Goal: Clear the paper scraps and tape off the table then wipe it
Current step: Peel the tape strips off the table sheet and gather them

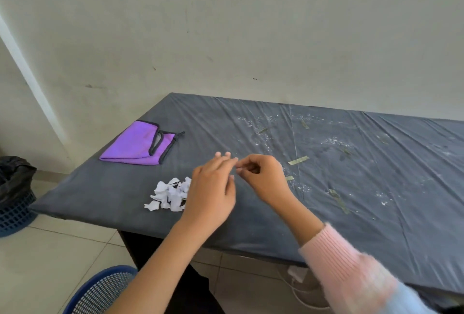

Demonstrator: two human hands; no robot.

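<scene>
White paper scraps (170, 194) are heaped near the edge of the tabletop (251, 233), likely for one sweep; tape strips (298, 160) are stuck rightward. Left hand (213, 188) is held straight-fingered; right hand (261, 178) is curled, though a pinch cannot be confirmed.

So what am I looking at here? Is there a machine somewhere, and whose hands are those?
There is no machine here. A person wears one camera on the head, looking forward and down, so this single picture shows their own two bare hands. The left hand has fairly straight fingers that meet the curled fingertips of the right hand. Whether anything is pinched there is too small to tell. Both hands hang over a table with a dark grey cover. On it lie a pile of white paper scraps, a folded purple cloth, several tape strips and white crumbs. A blue basket stands on the floor at the left, and another basket is nearer the person.
</scene>
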